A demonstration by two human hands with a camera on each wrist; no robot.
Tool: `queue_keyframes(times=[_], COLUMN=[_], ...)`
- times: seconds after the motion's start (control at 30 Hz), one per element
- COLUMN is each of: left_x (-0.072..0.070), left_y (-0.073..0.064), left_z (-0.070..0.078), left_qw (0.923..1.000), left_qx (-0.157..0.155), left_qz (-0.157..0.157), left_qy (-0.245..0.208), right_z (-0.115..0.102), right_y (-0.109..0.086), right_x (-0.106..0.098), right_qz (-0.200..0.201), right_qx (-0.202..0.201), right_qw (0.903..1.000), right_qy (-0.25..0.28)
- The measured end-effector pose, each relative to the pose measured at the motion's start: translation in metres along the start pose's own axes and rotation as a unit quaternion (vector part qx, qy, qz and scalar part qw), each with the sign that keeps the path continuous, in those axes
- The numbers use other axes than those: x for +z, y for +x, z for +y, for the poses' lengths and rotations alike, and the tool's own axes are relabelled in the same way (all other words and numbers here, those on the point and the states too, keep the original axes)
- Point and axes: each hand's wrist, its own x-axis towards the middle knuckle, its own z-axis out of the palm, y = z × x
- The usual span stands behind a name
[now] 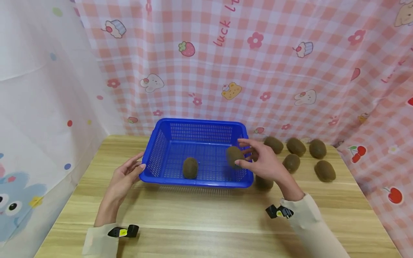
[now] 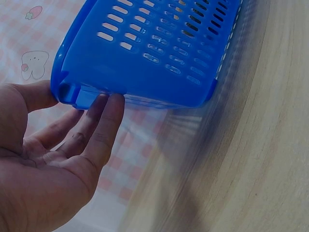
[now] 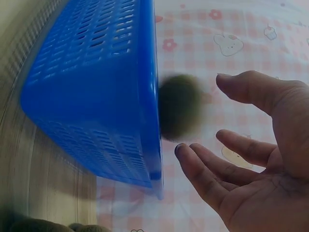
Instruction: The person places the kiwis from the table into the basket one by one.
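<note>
A blue plastic basket (image 1: pixel 196 182) with slotted walls stands on the wooden table. My left hand (image 1: pixel 124 179) pinches its left rim, thumb on top and fingers beneath the lip in the left wrist view. Inside, one brown kiwi (image 1: pixel 190 168) lies near the front wall. A second kiwi (image 1: pixel 234 157) is in the air over the basket's right end, blurred in the right wrist view. Just beside it, my right hand (image 1: pixel 262 161) has its fingers and thumb spread, with a gap between them and the kiwi (image 3: pixel 181 108).
Several kiwis (image 1: pixel 292 163) lie on the table right of the basket, some partly hidden by the right hand and forearm. A pink checked cloth (image 1: pixel 209 89) hangs behind the table (image 1: pixel 193 222). A white cloth (image 1: pixel 58 89) hangs at the left.
</note>
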Motion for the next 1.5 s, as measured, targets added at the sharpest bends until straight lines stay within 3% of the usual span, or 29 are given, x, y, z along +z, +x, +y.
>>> queue_keyframes(times=[0.4,0.73,1.17,1.5], left_x=[0.001,0.000,0.000,0.001], left_y=[0.000,0.000,0.001,0.001], left_z=[0.001,0.000,-0.001,0.000], left_qw=[1.0000,1.0000,0.9999,0.9999], left_qx=[-0.003,-0.002,0.009,-0.003], left_qz=[-0.002,0.002,-0.003,0.007], left_qy=[0.005,0.000,-0.004,0.008], right_z=[0.009,0.018,0.039,0.057], right_y=[-0.008,-0.014,-0.024,-0.033], right_x=[-0.009,-0.015,-0.025,-0.039], right_qz=[0.026,0.058,0.097,0.117], right_qx=[0.021,0.002,0.003,0.012], right_qw=[0.9993,0.9970,0.9918,0.9876], right_qy=[-0.019,-0.052,-0.084,-0.103])
